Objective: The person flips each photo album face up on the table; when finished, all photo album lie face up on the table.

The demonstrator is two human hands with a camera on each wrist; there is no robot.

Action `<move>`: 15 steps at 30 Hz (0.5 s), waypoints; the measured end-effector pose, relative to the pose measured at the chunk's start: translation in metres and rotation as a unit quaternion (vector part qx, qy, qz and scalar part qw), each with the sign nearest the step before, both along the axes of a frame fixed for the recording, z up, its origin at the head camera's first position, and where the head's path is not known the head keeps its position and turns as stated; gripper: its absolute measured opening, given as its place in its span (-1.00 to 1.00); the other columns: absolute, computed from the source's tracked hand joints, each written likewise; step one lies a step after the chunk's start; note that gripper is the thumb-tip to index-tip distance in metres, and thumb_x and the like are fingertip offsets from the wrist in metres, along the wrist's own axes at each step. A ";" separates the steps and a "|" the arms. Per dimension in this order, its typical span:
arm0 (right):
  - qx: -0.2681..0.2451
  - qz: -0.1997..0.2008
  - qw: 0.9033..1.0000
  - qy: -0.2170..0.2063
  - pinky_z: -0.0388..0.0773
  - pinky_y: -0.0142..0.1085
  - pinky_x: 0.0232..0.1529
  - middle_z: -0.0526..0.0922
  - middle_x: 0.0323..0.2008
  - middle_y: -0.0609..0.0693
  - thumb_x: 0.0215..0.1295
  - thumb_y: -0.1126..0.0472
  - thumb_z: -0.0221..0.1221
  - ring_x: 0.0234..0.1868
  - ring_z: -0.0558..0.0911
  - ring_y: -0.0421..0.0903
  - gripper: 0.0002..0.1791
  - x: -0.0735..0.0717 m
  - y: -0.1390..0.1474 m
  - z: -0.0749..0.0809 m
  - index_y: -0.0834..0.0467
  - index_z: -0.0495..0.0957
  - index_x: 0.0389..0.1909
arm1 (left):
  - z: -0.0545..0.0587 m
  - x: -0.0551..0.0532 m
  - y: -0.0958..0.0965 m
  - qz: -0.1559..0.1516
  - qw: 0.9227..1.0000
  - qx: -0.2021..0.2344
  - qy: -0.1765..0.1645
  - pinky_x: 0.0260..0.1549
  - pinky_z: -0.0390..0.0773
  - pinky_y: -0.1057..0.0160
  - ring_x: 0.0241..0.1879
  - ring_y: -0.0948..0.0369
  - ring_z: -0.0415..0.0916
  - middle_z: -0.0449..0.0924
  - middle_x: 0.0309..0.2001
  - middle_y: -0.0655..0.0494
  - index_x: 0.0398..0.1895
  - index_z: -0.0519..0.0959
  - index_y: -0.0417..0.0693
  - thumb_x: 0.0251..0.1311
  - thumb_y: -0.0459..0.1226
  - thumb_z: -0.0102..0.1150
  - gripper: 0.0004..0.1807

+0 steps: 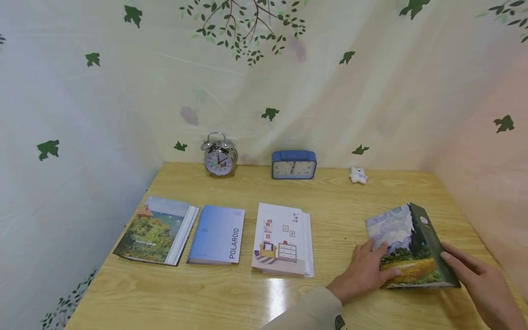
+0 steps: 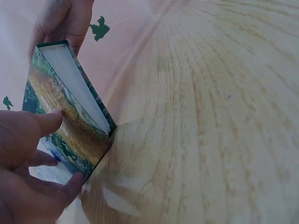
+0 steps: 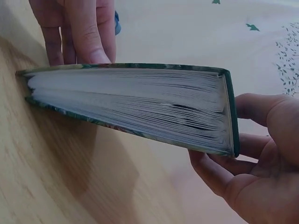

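A thick photo album (image 1: 412, 256) with a painted landscape cover and dark green spine is tilted at the table's right side. Its spine edge is raised, and the opposite edge is down by the tabletop. My left hand (image 1: 365, 270) lies over the cover's left part, thumb and fingers spread against it. At the spine, my right hand (image 1: 482, 275) holds the album. In the right wrist view, the right hand (image 3: 266, 154) has fingers on the spine and under the lower cover, while the page edges (image 3: 126, 100) face the camera. The left hand (image 2: 28, 163) also shows in the left wrist view.
Left of the album lie a white book (image 1: 278, 238), a blue book marked POLAROID (image 1: 216, 233) and a landscape-covered book (image 1: 158, 229). A silver alarm clock (image 1: 219, 158), a blue clock (image 1: 294, 165) and a small white plush figure (image 1: 358, 175) stand along the back. Patterned curtains (image 1: 123, 114) surround the table.
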State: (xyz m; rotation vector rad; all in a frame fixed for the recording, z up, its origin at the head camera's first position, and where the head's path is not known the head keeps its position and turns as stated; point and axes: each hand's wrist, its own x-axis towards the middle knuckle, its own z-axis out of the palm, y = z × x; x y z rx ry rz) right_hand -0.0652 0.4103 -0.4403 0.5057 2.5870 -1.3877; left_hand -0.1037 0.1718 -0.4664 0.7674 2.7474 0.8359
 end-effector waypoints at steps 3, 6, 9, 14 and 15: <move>-0.038 0.007 0.998 0.049 0.50 -0.66 -0.31 0.20 0.38 -0.29 0.41 -0.16 -0.05 -0.03 0.42 -0.69 -0.28 0.002 0.000 -0.002 0.06 0.07 0.48 | -0.002 -0.003 -0.002 -0.014 1.000 0.012 -0.016 0.28 0.27 0.29 0.37 0.19 0.18 0.17 0.42 0.11 0.47 0.15 0.24 0.29 0.23 -0.08 -0.28; -0.091 0.010 0.992 0.090 0.53 -0.63 -0.31 0.37 0.11 -0.48 0.43 -0.03 0.01 -0.20 0.45 -0.72 -0.34 0.001 -0.002 -0.002 0.10 0.12 0.46 | -0.005 -0.006 -0.004 -0.025 0.999 0.029 -0.029 0.28 0.29 0.27 0.39 0.17 0.18 0.15 0.44 0.10 0.48 0.10 0.26 0.30 0.21 -0.08 -0.27; -0.124 0.012 0.986 0.112 0.56 -0.58 -0.32 0.40 -0.07 -0.53 0.41 0.02 0.04 -0.19 0.52 -0.64 -0.36 0.001 -0.006 -0.001 0.12 0.17 0.44 | -0.006 -0.009 -0.007 -0.034 0.997 0.060 -0.046 0.26 0.33 0.29 0.32 0.20 0.29 0.14 0.44 0.08 0.49 0.08 0.26 0.30 0.17 -0.02 -0.27; -0.165 0.005 0.979 0.120 0.58 -0.54 -0.34 0.44 -0.10 -0.54 0.36 0.02 0.11 -0.20 0.57 -0.54 -0.38 0.000 -0.013 0.003 0.06 0.26 0.40 | -0.007 -0.015 -0.012 -0.049 0.991 0.108 -0.059 0.21 0.34 0.44 0.04 0.41 0.53 0.16 0.43 -0.01 0.48 0.13 0.14 0.28 0.09 0.09 -0.25; -0.165 0.006 0.979 0.119 0.58 -0.53 -0.35 0.44 -0.10 -0.55 0.36 0.01 0.11 -0.20 0.57 -0.53 -0.38 0.000 -0.015 0.005 0.05 0.26 0.41 | -0.007 -0.015 -0.012 -0.049 0.991 0.112 -0.060 0.20 0.33 0.46 -0.04 0.45 0.55 0.17 0.43 -0.02 0.47 0.14 0.11 0.28 0.07 0.11 -0.25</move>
